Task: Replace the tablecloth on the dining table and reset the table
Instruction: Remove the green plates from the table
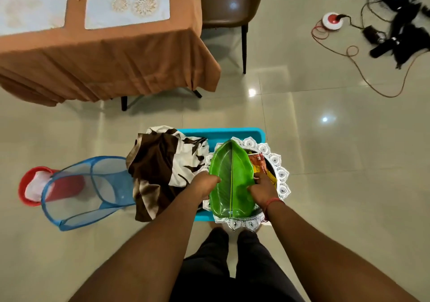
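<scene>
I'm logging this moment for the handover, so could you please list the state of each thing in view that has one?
Green leaf-shaped plate: gripped at both sides, over the silver tray.
Left hand: grips the plate's left edge.
Right hand: grips its right edge.
Silver tray: on the blue bin, holding packets.
Brown patterned cloth: crumpled, draped over the bin.
Brown tablecloth: spread on the table, placemats on top.
Mesh hamper: tipped on its side.

Blue mesh hamper (90, 192) lying beside red bucket (31, 185), black cables and gear (400, 22) on tiled floor (325, 162)
</scene>
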The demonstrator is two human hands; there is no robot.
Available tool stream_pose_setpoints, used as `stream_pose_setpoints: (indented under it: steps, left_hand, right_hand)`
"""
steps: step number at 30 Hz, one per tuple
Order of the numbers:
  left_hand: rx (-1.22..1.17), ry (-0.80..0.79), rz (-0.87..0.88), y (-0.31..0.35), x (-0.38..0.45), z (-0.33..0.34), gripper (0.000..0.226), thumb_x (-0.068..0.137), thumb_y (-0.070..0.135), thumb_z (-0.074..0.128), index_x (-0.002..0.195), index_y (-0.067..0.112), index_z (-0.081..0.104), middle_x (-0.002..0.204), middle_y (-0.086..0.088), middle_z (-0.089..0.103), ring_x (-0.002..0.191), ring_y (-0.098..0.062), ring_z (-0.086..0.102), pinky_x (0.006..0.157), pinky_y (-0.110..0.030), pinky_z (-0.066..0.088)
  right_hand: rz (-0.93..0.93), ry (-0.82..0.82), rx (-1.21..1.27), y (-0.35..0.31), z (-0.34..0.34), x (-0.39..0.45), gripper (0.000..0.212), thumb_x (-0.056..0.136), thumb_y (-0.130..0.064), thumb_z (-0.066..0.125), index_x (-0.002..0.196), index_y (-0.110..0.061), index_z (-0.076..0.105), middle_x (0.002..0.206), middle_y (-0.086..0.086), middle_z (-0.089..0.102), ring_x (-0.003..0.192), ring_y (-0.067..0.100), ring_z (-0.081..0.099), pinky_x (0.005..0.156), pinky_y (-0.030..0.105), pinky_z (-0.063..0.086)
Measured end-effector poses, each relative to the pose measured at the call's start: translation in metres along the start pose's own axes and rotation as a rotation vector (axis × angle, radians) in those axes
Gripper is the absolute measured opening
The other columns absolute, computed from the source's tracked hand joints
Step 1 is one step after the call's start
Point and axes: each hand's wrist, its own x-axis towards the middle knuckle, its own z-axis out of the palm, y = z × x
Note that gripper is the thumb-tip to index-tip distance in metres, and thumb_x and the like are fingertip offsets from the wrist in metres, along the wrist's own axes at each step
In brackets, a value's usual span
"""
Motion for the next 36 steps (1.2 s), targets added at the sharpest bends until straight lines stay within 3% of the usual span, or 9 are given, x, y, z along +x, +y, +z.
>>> stream_pose_setpoints:
  steps: [4, 8, 11, 17, 22, 25, 28, 32, 36]
  left_hand:
    - [0.070, 0.087, -0.005, -0.023, 0.052, 0.011, 0.050, 0.063, 0.035, 0.064, 0.107, 0.013, 0.062, 0.112, -0.015, 0.062, 0.093, -0.031, 0.067, 0.078, -0.050, 0.061]
    - [0.051, 0.085, 0.000, -0.004, 0.009, 0.011, 0.033, 0.081, 0.025, 0.062, 0.110, 0.008, 0.062, 0.107, -0.015, 0.065, 0.098, -0.032, 0.065, 0.089, -0.049, 0.058]
    - [0.044, 0.093, -0.008, -0.001, 0.006, 0.012, 0.031, 0.085, 0.023, 0.062, 0.112, 0.007, 0.061, 0.108, -0.016, 0.065, 0.099, -0.032, 0.064, 0.089, -0.048, 0.057]
    - [0.013, 0.080, -0.025, -0.010, 0.019, 0.009, 0.047, 0.066, 0.024, 0.058, 0.109, 0.005, 0.063, 0.103, -0.017, 0.069, 0.093, -0.033, 0.069, 0.081, -0.052, 0.060]
    - [0.104, 0.105, 0.017, -0.010, 0.016, 0.008, 0.022, 0.081, 0.020, 0.058, 0.097, 0.005, 0.061, 0.102, -0.017, 0.066, 0.096, -0.033, 0.066, 0.087, -0.045, 0.058]
    - [0.282, 0.148, 0.082, -0.004, 0.015, 0.005, 0.029, 0.084, 0.020, 0.058, 0.106, 0.001, 0.062, 0.107, -0.016, 0.063, 0.100, -0.033, 0.063, 0.072, -0.031, 0.049]
    - [0.470, 0.224, 0.202, 0.001, 0.011, 0.000, 0.043, 0.084, 0.026, 0.053, 0.121, 0.004, 0.056, 0.126, -0.016, 0.052, 0.112, -0.035, 0.055, 0.087, -0.036, 0.048]
    - [0.720, 0.339, 0.448, 0.013, -0.007, -0.001, 0.040, 0.093, 0.029, 0.051, 0.126, 0.006, 0.052, 0.135, -0.015, 0.042, 0.122, -0.037, 0.047, 0.097, -0.045, 0.045]
    - [0.901, 0.373, 0.662, 0.047, -0.027, 0.022, 0.047, 0.095, 0.037, 0.051, 0.133, 0.010, 0.047, 0.133, -0.013, 0.045, 0.123, -0.033, 0.046, 0.098, -0.044, 0.043]
  right_hand:
    - [0.010, -0.042, -0.028, -0.001, -0.006, -0.002, 0.045, 0.076, -0.006, 0.059, 0.115, -0.028, 0.056, 0.104, 0.005, 0.068, 0.091, 0.030, 0.067, 0.085, 0.046, 0.057]
    - [0.001, -0.056, -0.047, -0.008, -0.008, -0.005, 0.044, 0.080, -0.001, 0.058, 0.119, -0.021, 0.056, 0.105, 0.007, 0.067, 0.092, 0.031, 0.065, 0.080, 0.036, 0.054]
    - [0.005, -0.084, -0.066, -0.012, -0.011, -0.007, 0.044, 0.082, -0.001, 0.059, 0.122, -0.019, 0.054, 0.107, 0.008, 0.064, 0.096, 0.032, 0.064, 0.083, 0.037, 0.054]
    - [0.027, -0.135, -0.055, -0.010, -0.009, -0.001, 0.047, 0.078, -0.006, 0.069, 0.123, -0.013, 0.057, 0.112, 0.009, 0.067, 0.097, 0.029, 0.066, 0.088, 0.042, 0.056]
    - [0.002, -0.125, -0.086, -0.010, -0.008, -0.003, 0.045, 0.079, -0.010, 0.068, 0.122, -0.015, 0.056, 0.111, 0.012, 0.067, 0.096, 0.032, 0.066, 0.089, 0.047, 0.055]
    - [-0.020, -0.111, -0.123, -0.018, -0.012, -0.013, 0.053, 0.086, -0.008, 0.064, 0.136, -0.012, 0.046, 0.123, 0.015, 0.062, 0.100, 0.034, 0.065, 0.087, 0.044, 0.055]
    - [-0.056, -0.079, -0.149, -0.026, -0.020, -0.022, 0.058, 0.088, -0.008, 0.063, 0.142, -0.009, 0.043, 0.131, 0.017, 0.057, 0.106, 0.034, 0.062, 0.088, 0.041, 0.053]
    - [-0.157, -0.061, -0.203, -0.040, -0.037, -0.040, 0.049, 0.088, -0.006, 0.061, 0.136, -0.013, 0.052, 0.124, 0.010, 0.062, 0.096, 0.022, 0.057, 0.076, 0.023, 0.039]
    - [-0.238, 0.005, -0.275, -0.054, -0.069, -0.052, 0.042, 0.091, -0.012, 0.061, 0.132, -0.008, 0.053, 0.129, 0.015, 0.060, 0.119, 0.031, 0.057, 0.081, 0.028, 0.039]
